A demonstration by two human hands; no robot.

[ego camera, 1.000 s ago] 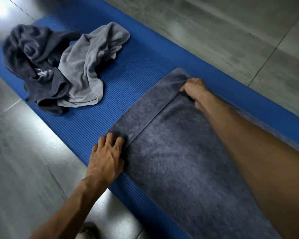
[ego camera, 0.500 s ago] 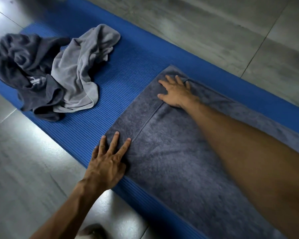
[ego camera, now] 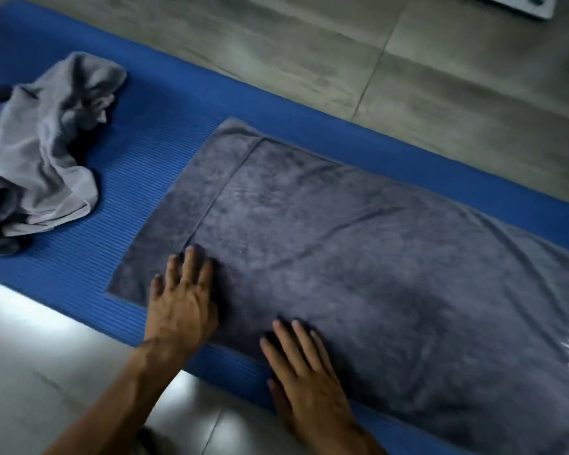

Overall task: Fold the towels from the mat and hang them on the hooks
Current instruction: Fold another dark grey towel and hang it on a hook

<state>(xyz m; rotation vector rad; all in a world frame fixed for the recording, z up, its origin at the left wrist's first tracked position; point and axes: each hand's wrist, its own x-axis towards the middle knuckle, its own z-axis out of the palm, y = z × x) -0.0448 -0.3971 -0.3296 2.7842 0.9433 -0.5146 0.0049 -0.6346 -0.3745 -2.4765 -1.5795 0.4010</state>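
Towel [ego camera: 358, 257] long axis runs 10-to-4 o'clock; left hand [ego camera: 181, 307] and right hand [ego camera: 304, 382] press flat, fingers straight, on its near edge.

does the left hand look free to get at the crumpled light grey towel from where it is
Probably yes. The left hand lies flat and holds nothing, resting on the dark grey towel. Only bare blue mat lies between it and the light grey towel; whether the arm stretches that far is uncertain.
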